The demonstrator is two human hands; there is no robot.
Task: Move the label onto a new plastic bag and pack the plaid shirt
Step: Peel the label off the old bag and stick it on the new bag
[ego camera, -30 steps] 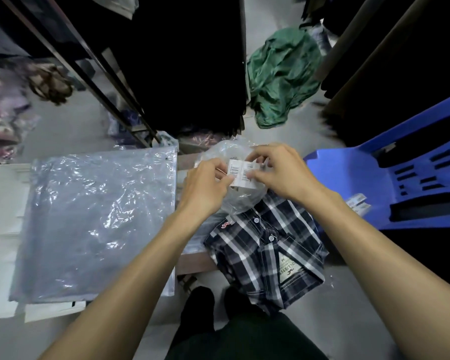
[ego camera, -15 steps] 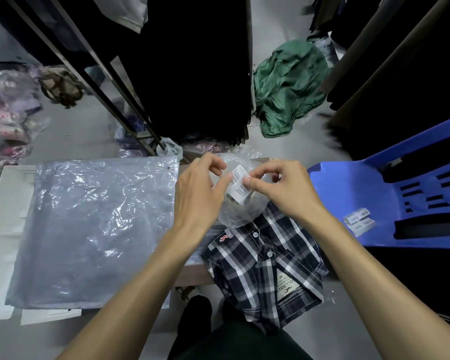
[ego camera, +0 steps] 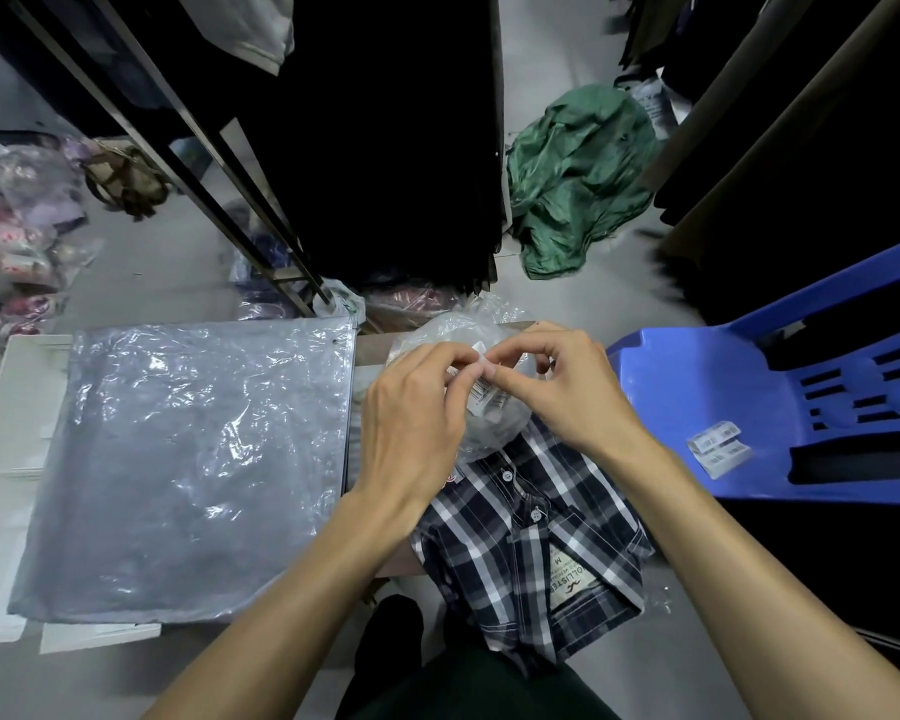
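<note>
A folded navy-and-white plaid shirt (ego camera: pixel 531 543) lies in front of me, partly hanging off the low table's near edge. Above it I hold a crumpled clear plastic bag (ego camera: pixel 481 433) carrying a white barcode label (ego camera: pixel 481 391). My left hand (ego camera: pixel 411 423) grips the bag from the left, fingertips at the label's upper edge. My right hand (ego camera: pixel 562 387) pinches the label's top corner between thumb and forefinger. A flat stack of new clear plastic bags (ego camera: pixel 188 459) lies to the left on the table.
A blue plastic chair (ego camera: pixel 780 397) stands at the right with loose barcode labels (ego camera: pixel 718 446) on its seat. A green garment (ego camera: pixel 578 179) lies on the floor behind. A dark metal rack (ego camera: pixel 219 163) with hanging dark clothes stands ahead. Bagged clothes (ego camera: pixel 17 241) are piled at far left.
The label has gone from flat and facing me to tilted and mostly covered by my fingers. Both hands have closed in on its top edge, and the view has shifted slightly.
</note>
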